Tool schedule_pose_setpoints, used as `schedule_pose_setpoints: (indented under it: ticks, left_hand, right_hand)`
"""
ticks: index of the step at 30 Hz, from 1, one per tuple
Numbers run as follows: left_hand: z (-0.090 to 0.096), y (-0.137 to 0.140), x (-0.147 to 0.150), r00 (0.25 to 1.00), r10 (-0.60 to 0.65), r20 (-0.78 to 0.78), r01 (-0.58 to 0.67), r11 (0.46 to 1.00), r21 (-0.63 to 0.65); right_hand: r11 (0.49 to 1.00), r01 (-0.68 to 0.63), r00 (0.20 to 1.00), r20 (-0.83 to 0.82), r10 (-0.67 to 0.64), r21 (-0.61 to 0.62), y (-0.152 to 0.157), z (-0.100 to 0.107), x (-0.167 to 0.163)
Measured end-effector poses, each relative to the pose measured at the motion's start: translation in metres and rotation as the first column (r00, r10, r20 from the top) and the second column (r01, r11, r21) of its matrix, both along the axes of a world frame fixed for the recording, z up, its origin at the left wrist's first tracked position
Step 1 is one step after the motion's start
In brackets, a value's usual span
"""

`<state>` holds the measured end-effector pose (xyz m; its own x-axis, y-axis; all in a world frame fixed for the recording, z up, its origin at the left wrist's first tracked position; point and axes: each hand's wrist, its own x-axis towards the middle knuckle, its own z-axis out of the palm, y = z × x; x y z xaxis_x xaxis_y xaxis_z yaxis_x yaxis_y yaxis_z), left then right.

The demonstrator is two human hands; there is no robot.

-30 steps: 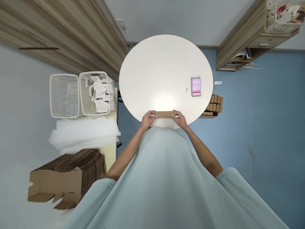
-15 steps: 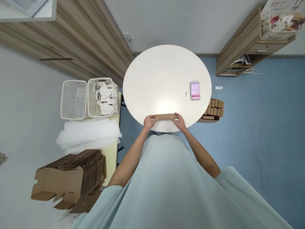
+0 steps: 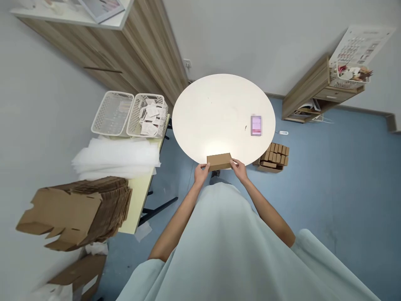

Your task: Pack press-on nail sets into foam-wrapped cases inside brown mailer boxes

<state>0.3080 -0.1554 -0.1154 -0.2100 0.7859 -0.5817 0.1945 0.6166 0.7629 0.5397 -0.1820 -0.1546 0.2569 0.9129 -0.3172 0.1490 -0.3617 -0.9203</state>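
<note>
A small brown cardboard box [image 3: 219,161], closed on the sides I can see, is held between my two hands at the near edge of the white oval table [image 3: 216,125]. My left hand [image 3: 202,172] grips its left end, thumb on the near side. At the right end, my right hand [image 3: 239,169] pinches the corner with thumb and fingers. A phone-like item with a blurred pink screen [image 3: 256,125] lies on the table's right part.
On the left side table [image 3: 134,200] are two white baskets [image 3: 109,129], white foam sheets [image 3: 115,156] and a stack of flattened cardboard boxes [image 3: 75,209]. Right of the oval table, a carton of small brown boxes [image 3: 275,156] stands on the floor. A wooden cabinet [image 3: 307,94] stands against the wall.
The box has tilted, so its broad top face now shows, and both hands have shifted with it over the near table edge. My head view has also shifted.
</note>
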Motion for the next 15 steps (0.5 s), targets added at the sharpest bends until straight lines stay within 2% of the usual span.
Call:
schedule_pose_setpoints:
  ticks: [3, 6, 10, 15]
  left_hand:
    - [0.001, -0.034, 0.018, 0.990, 0.080, 0.114, -0.080, 0.997, -0.005]
    - [0.002, -0.060, 0.041, 0.979, 0.094, 0.180, -0.091, 0.996, -0.024]
    - [0.009, -0.085, 0.076, 0.974, 0.009, 0.227, -0.005, 1.000, -0.018]
    - [0.019, -0.106, 0.117, 0.957, -0.170, 0.234, 0.175, 0.985, 0.000]
  right_hand:
    - [1.000, 0.027, 1.000, -0.011, -0.027, -0.002, -0.027, 0.007, 0.013]
    - [0.998, 0.070, 0.997, -0.019, -0.070, 0.008, -0.062, 0.015, 0.032]
    - [0.986, 0.165, 0.986, -0.019, -0.165, -0.007, -0.117, 0.027, 0.062]
    - [0.951, 0.304, 0.952, -0.022, -0.305, -0.051, -0.177, 0.039, 0.097]
